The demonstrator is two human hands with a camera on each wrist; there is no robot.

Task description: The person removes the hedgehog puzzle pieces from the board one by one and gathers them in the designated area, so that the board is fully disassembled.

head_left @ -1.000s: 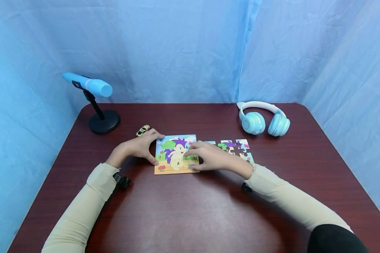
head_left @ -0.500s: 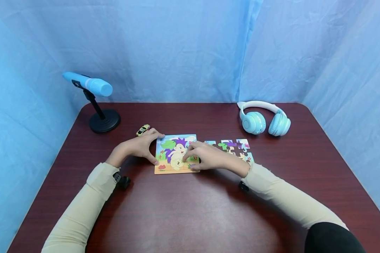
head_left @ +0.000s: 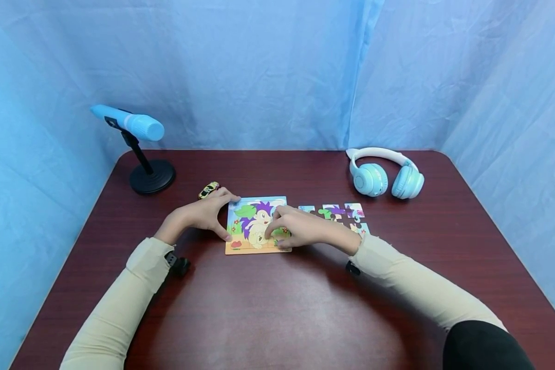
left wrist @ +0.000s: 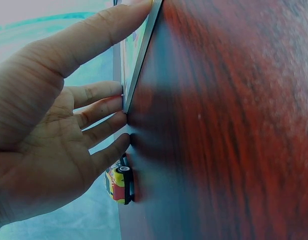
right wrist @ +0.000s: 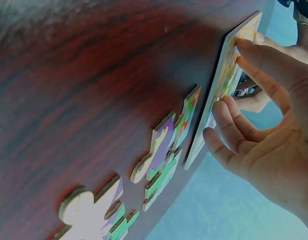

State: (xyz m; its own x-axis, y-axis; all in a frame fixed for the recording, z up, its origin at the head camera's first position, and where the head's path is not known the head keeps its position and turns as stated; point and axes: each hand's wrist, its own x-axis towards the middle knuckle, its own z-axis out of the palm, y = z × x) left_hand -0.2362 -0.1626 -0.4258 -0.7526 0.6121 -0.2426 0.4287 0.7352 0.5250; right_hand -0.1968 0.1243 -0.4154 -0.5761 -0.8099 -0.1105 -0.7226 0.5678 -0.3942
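Both my hands work the puzzle [head_left: 255, 225] mid-surface: left hand [head_left: 202, 214] braces its edge with straight fingers so it won't slide, right hand [head_left: 300, 227] presses a piece flat.

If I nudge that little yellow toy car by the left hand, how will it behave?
The toy car likely rolls rather than slides: it sits on black wheels on the smooth table. It looks small beside the left hand, so probably light and easily knocked away. Its rounded body may slip from a loose pinch.
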